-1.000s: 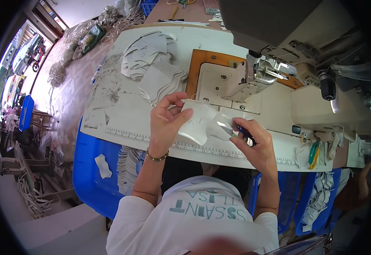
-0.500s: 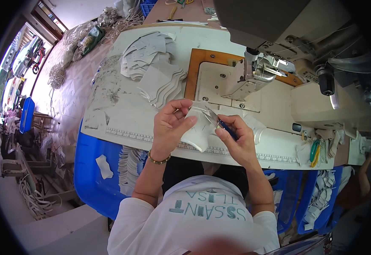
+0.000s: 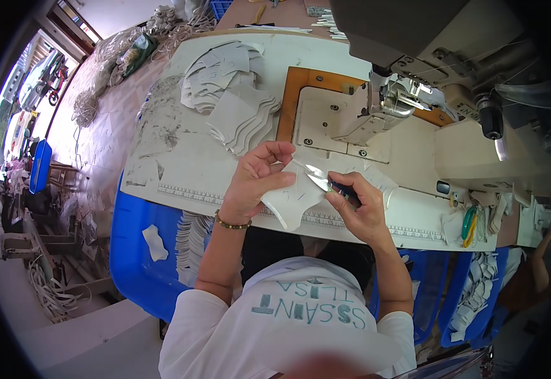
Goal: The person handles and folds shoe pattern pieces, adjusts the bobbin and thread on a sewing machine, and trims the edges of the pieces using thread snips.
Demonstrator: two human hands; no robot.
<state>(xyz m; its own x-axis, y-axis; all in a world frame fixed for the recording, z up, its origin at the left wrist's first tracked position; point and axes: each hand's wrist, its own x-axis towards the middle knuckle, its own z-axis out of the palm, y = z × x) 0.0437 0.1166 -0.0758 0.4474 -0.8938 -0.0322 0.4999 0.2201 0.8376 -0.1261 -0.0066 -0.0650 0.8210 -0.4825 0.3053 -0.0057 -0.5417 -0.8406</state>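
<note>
My left hand (image 3: 256, 179) pinches the upper edge of a white cut piece (image 3: 291, 205) that hangs above the front of the sewing table. Closed around dark-handled thread snips (image 3: 318, 179), my right hand (image 3: 362, 205) is just to the right. The snips' two metal blades are parted and point at the upper edge of the piece, near my left fingertips. Whether they touch a thread there is too small to tell. Behind my hands stands the sewing machine's arm (image 3: 357, 117), and to its left lie stacks of similar white pieces (image 3: 241, 117).
A ruler strip (image 3: 402, 232) runs along the front edge of the table (image 3: 181, 161). Below it, a blue bin (image 3: 133, 252) holds rows of white pieces; another blue bin (image 3: 449, 316) stands at right. Yellow-handled scissors (image 3: 469, 228) lie on the right.
The snips have turned and their blades now show wider apart. The white piece has swung slightly left and lower, with my left hand still pinching it. The view has shifted a little.
</note>
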